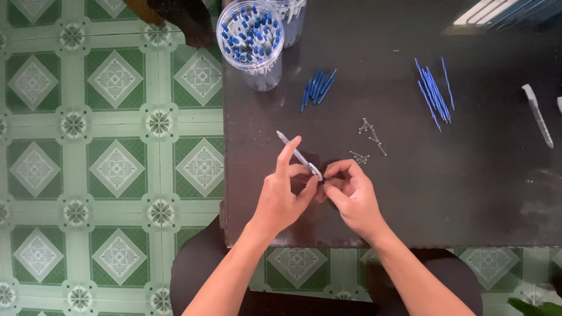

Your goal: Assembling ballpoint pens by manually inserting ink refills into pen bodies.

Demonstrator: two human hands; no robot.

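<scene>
A slim grey pen barrel [298, 155] is pinched between thumb and fingers of the left hand [281, 196], its free end slanted up toward 10 o'clock and the index finger stretched along it. The lower end of the barrel is met by the right hand [351, 196], whose thumb and fingertips are pressed together at that end; what is held between them is too small to tell. Both hands are held just above the near edge of the dark tabletop [468, 193]. Small metal springs [369, 140] are scattered at 1 o'clock from the hands. A short bundle of blue pieces [317, 86] lies at 12 o'clock, and a loose fan of thin blue refills [434, 93] at 2 o'clock. A clear round jar [250, 42] filled with blue-tipped parts is set at the far left corner, at 11 o'clock. Another grey barrel [537, 114] lies near the right edge. Green patterned floor tiles [111, 158] are seen at 9 o'clock.
</scene>
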